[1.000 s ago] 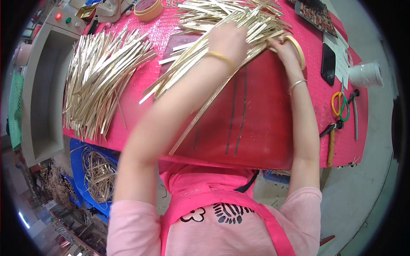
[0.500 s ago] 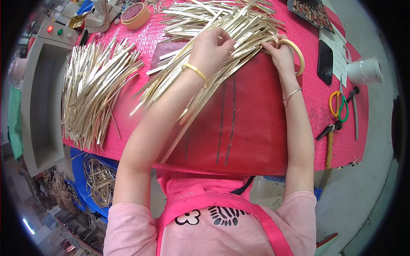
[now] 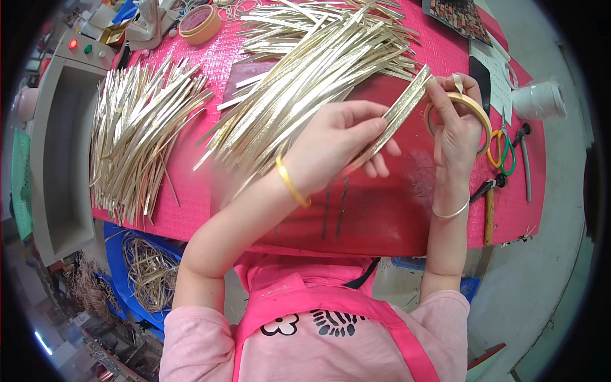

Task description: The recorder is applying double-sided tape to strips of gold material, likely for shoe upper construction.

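My left hand (image 3: pixel 347 140) pinches a few flat gold strips (image 3: pixel 407 102) above a dark red mat (image 3: pixel 388 216), its lower fingers spread beneath them. The strips slant up toward my right hand (image 3: pixel 459 127), whose thumb and fingertips are at their upper end. A roll of pale yellow tape (image 3: pixel 484 127) hangs round the fingers of my right hand. A short loose tape end (image 3: pixel 457 83) sticks up by those fingertips. Just beyond my left hand lies a large heap of gold strips (image 3: pixel 318 70).
Another bundle of gold strips (image 3: pixel 137 140) lies at the left. Scissors (image 3: pixel 503 149), a wooden-handled tool (image 3: pixel 489 219) and a white spool (image 3: pixel 538 100) are on the right. A second tape roll (image 3: pixel 200 24) sits at the far left. A blue container (image 3: pixel 118 248) stands below the table edge.
Both hands have come away from the large heap. My left hand moved right and nearer with a few strips. My right hand moved right with the tape roll.
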Motion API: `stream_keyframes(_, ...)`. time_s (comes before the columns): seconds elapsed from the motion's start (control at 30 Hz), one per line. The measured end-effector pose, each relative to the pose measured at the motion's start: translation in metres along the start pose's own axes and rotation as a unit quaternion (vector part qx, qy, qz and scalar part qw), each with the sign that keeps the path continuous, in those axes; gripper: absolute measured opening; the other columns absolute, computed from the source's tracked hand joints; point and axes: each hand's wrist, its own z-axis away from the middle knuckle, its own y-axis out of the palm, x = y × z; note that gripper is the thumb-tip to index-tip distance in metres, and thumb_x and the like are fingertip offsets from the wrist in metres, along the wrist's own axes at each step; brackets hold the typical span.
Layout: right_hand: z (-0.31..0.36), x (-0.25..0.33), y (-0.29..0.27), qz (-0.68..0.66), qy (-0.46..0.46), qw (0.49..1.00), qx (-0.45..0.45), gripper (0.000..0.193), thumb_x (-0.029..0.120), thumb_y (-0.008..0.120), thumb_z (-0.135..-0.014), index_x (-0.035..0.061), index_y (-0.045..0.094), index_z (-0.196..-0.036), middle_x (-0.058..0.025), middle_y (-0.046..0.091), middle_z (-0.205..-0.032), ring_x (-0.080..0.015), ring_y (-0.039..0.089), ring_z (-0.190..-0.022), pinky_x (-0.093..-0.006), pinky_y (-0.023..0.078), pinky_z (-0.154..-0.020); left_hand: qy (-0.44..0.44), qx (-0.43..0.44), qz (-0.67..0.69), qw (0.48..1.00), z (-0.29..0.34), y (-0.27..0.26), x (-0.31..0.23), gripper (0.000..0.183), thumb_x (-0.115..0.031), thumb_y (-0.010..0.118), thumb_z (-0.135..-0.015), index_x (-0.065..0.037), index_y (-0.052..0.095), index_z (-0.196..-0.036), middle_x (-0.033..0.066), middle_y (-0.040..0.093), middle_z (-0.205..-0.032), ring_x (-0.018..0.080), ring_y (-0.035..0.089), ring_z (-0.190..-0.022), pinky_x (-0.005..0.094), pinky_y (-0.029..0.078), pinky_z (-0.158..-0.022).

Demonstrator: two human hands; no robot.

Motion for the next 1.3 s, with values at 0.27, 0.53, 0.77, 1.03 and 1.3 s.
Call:
stream_keyframes(0.27,0.029,0.019,0.008,-0.026,0.025,0.999,0.035,0.029,-0.004,0.062,-0.069,0.004,0.044,-0.09,-0.0062,0.057,-0.076,-0.0097,0.054,-0.065,-0.0193,0.045,-0.058,-0.036,-0.081,0.0,0.996,0.037,0.018,0.013,0.025,-0.015,0.049,-0.082,0.006,0.052,-0.096,0.0111,0.059,-0.075,0.0123,0.058,-0.059,0.0186,0.046,-0.051)
stream_keyframes(0.53,0.038,0.026,0.007,-0.001,0.05,0.998,0.041,0.03,-0.003,0.063,-0.068,0.0047,0.044,-0.089,-0.0046,0.056,-0.074,-0.0078,0.054,-0.062,-0.0161,0.043,-0.052,-0.071,-0.032,0.052,0.996,0.04,0.018,0.026,0.028,-0.016,0.045,-0.084,0.006,0.048,-0.102,0.014,0.058,-0.084,0.0165,0.059,-0.072,0.0238,0.048,-0.065)
stream_keyframes(0.77,0.037,0.025,0.007,-0.014,0.05,0.997,0.052,0.025,-0.003,0.062,-0.068,0.0033,0.045,-0.086,-0.0046,0.054,-0.072,-0.0081,0.052,-0.057,-0.0166,0.043,-0.05,-0.03,-0.042,0.028,0.998,0.045,0.017,0.038,0.031,-0.015,0.047,-0.083,0.007,0.047,-0.106,0.0154,0.058,-0.09,0.0177,0.058,-0.079,0.0269,0.047,-0.071)
stream_keyframes(1.03,0.03,0.014,0.005,0.024,0.074,0.995,0.066,0.023,-0.001,0.062,-0.069,0.0036,0.046,-0.084,-0.004,0.053,-0.07,-0.0068,0.05,-0.053,-0.0154,0.04,-0.047,-0.038,-0.096,-0.046,0.994,0.053,0.011,0.048,0.025,-0.011,0.053,-0.079,0.008,0.054,-0.096,0.0138,0.06,-0.081,0.0182,0.059,-0.076,0.0265,0.046,-0.071)
stream_keyframes(1.3,0.056,0.013,-0.008,0.219,-0.125,0.963,0.098,0.022,0.022,0.049,-0.082,0.0008,0.046,-0.089,-0.0087,0.054,-0.083,-0.0136,0.053,-0.077,-0.0224,0.042,-0.067,-0.088,-0.122,0.035,0.988,0.051,0.003,0.043,0.024,-0.015,0.056,-0.077,0.006,0.056,-0.089,0.0148,0.06,-0.079,0.0194,0.06,-0.071,0.0263,0.047,-0.065)
